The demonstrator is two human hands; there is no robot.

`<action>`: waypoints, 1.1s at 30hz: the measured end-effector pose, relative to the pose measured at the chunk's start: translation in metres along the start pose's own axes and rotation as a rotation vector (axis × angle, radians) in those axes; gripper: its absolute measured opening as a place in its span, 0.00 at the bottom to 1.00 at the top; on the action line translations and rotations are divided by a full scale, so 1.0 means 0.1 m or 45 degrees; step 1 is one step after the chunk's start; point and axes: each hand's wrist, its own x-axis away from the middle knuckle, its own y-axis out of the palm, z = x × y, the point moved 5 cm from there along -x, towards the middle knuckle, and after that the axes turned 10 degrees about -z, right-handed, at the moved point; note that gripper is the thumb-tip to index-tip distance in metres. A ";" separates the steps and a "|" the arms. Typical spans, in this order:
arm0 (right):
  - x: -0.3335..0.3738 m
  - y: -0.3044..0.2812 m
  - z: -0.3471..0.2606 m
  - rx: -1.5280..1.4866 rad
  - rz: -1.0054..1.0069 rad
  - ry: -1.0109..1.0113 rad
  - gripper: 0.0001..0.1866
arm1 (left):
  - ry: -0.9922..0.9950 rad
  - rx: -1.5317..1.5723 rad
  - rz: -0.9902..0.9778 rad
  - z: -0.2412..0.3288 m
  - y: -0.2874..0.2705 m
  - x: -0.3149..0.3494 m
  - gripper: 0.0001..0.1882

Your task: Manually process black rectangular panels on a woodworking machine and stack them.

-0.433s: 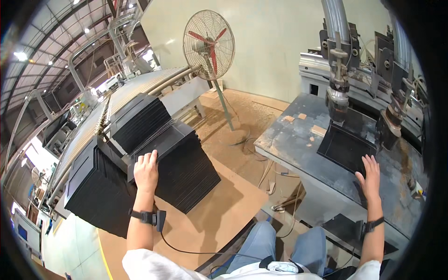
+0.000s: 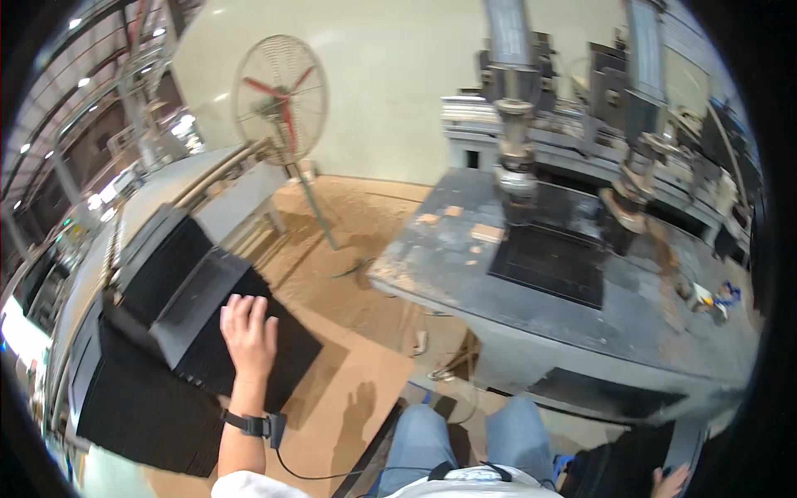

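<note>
My left hand (image 2: 249, 340) is raised over the near side of a stack of black panels (image 2: 278, 344), its fingers spread and holding nothing. Whether the fingertips touch the stack, I cannot tell. My right hand (image 2: 670, 481) is low at the right edge of the picture, partly cut off, with thumb and fingers apart. It is beside another dark stack of panels (image 2: 610, 465), close to a grey panel edge (image 2: 682, 444). On the machine table (image 2: 415, 266), a black panel (image 2: 548, 266) lies flat beneath two vertical machine heads (image 2: 516, 183).
More black panels (image 2: 141, 407) are stacked at the far left, beside a roller conveyor (image 2: 178, 195). A brown board (image 2: 365, 357) is under the stacks. A pedestal fan (image 2: 282, 104) stands behind on a dusty floor. Wood scraps (image 2: 487, 233) and cables (image 2: 452, 361) are around the table.
The view has turned to the right. My right hand has left the panel on the machine table and dropped to the stack at the lower right. My left hand remains by its stack.
</note>
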 end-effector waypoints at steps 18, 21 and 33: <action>0.57 -2.53 -1.15 -0.875 0.611 -0.758 0.28 | 0.689 0.860 -0.828 4.39 1.48 -0.94 0.42; 0.25 -2.92 -2.23 -0.876 0.657 -1.192 0.25 | 0.713 0.876 -0.709 4.19 1.33 -0.67 0.42; -0.46 -2.25 -4.89 -0.700 0.283 -1.687 0.25 | 1.073 0.476 0.055 1.76 -0.35 0.28 0.12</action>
